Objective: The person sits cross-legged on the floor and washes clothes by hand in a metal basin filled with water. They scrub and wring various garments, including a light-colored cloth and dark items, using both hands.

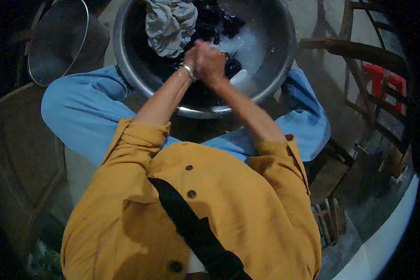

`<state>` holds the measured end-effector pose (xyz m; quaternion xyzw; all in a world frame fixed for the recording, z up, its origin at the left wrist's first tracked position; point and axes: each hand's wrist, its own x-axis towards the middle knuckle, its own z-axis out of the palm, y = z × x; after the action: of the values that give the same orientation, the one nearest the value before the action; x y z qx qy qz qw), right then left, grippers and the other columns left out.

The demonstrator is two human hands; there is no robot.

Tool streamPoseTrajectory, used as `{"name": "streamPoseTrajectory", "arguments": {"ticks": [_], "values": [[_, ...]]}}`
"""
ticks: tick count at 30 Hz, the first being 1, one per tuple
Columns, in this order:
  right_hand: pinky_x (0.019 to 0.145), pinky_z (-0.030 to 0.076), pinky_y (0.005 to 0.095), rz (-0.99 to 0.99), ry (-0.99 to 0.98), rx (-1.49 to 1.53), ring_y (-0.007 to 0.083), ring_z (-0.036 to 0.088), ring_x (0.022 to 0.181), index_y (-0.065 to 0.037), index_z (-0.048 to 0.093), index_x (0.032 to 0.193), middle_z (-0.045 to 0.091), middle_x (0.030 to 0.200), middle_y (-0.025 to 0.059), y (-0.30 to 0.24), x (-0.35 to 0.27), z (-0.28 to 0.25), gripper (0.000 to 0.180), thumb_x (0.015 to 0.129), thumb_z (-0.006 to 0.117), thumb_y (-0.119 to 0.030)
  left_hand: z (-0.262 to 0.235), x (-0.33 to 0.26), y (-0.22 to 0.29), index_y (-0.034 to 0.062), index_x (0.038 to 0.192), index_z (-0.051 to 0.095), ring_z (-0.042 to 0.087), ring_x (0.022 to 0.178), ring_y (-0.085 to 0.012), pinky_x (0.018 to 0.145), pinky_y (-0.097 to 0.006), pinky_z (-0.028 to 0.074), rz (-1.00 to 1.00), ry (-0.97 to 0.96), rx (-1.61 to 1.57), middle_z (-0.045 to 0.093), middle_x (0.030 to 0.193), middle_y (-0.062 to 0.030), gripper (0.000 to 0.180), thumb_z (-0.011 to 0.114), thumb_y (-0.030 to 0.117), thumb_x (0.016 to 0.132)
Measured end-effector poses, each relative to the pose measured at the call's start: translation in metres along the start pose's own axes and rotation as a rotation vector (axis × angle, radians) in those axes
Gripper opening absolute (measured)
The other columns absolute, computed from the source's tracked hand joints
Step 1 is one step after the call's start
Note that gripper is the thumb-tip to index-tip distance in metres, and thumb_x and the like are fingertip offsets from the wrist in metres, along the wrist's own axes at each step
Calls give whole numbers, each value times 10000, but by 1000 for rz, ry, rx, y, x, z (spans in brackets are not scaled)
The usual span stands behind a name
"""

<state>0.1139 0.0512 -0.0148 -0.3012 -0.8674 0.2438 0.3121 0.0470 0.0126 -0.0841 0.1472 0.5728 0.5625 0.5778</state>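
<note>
A wide grey metal basin [284, 37] stands between my bent legs, with wet dark cloth [207, 30] and cloudy water in it. My left hand [191, 60], a bangle at its wrist, presses against my right hand [211, 64] over the near half of the basin. Both hands are closed and somewhat blurred; what they grip, if anything, is hidden, though dark cloth lies right beside and beneath them. Just beyond them, a crumpled pale cloth [170, 28] rests on the dark pile. A smooth white piece [238, 77] shows to the right of my right hand; its kind is unclear.
To the left of the basin, a large metal bucket [56, 42] is tipped with its mouth showing. On the right stands a wooden chair-like frame [354, 51], with a red plastic object [385, 86] behind it. Wooden slats [329, 219] lie low at the right.
</note>
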Motion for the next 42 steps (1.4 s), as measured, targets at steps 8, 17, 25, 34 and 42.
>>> {"name": "streamPoseTrajectory", "arguments": {"ticks": [8, 17, 25, 34, 42], "values": [[600, 430, 345, 930, -36, 274, 221, 543, 670, -38, 585, 877, 591, 804, 107, 93, 26, -71, 212, 841, 517, -236, 22, -26, 66, 35, 855, 614, 557, 752, -154, 654, -275, 445, -83, -11, -5, 605, 826, -61, 257, 614, 254, 719], [681, 468, 317, 755, -224, 1049, 161, 535, 791, -32, 488, 1073, 563, 918, 69, 38, 26, -65, 309, 808, 587, -157, 12, -18, 53, 39, 1011, 539, 583, 796, -200, 659, -297, 480, 234, 6, 309, 588, 915, -93, 498, 625, 444, 734], [786, 460, 345, 266, -299, 338, 235, 564, 927, -41, 471, 1125, 525, 1091, 137, 48, 28, -98, 429, 756, 628, -193, 8, -43, 90, 54, 1053, 541, 585, 828, -147, 712, -308, 481, -133, -275, -208, 598, 965, -39, 302, 572, 226, 807], [756, 410, 279, 634, -519, 877, 140, 511, 841, -61, 530, 1024, 554, 888, 57, 83, 12, -86, 281, 824, 560, -257, -8, -27, 79, 123, 1190, 406, 554, 785, -135, 713, -263, 467, 58, -397, 78, 548, 920, -48, 527, 653, 216, 734], [735, 432, 277, 563, -706, 648, 175, 514, 890, -76, 525, 1103, 551, 949, 71, 65, 19, -104, 392, 775, 631, -262, -6, -21, 73, 9, 1017, 541, 556, 803, -124, 662, -248, 466, -118, -228, 9, 583, 896, -53, 300, 537, 252, 841]]}}
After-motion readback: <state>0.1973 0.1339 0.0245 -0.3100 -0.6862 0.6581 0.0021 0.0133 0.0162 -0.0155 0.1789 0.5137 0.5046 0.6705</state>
